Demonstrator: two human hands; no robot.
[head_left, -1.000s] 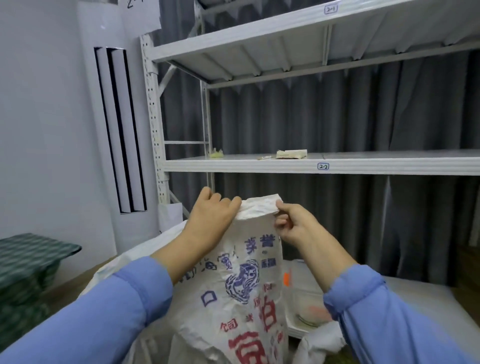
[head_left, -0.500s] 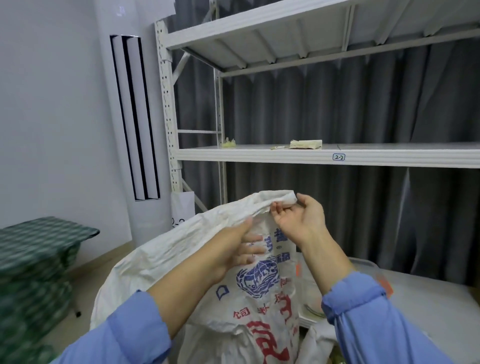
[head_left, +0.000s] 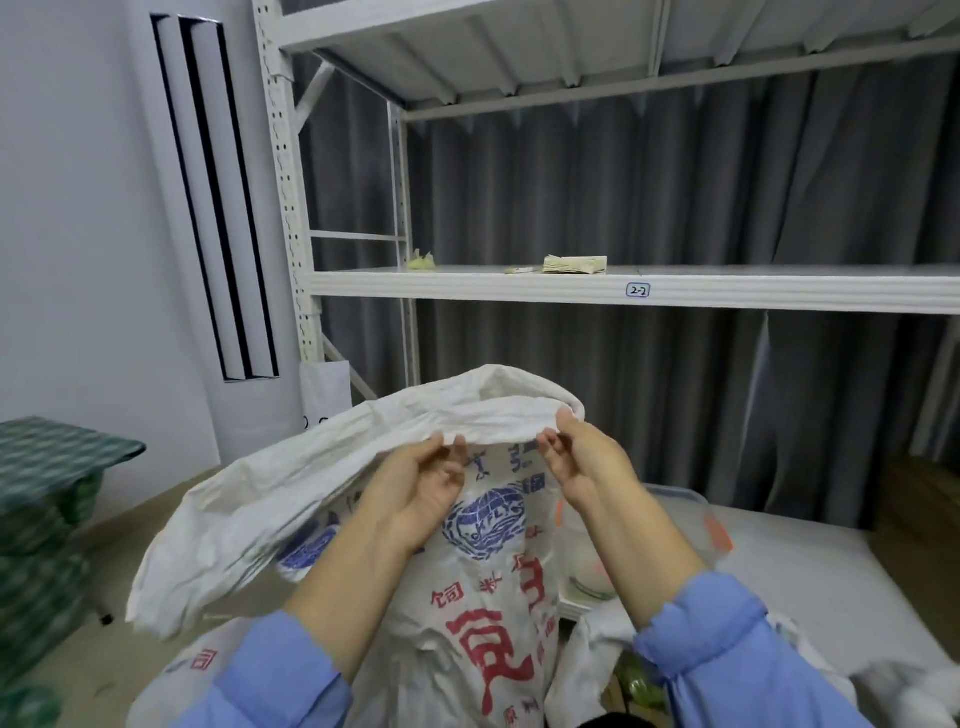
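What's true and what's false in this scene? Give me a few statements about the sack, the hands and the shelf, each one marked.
1. The left hand and the right hand both pinch the top rim of the white sack. True.
2. The white sack's print is green. False: it is blue and red.
3. A pale bundle lies on the shelf. True.
4. The label on the shelf reads 5-9. False: it reads 2-2.

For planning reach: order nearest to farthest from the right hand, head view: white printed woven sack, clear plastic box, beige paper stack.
1. White printed woven sack: pinched by right hand.
2. Clear plastic box: lower right.
3. Beige paper stack: above, on shelf 2-2.
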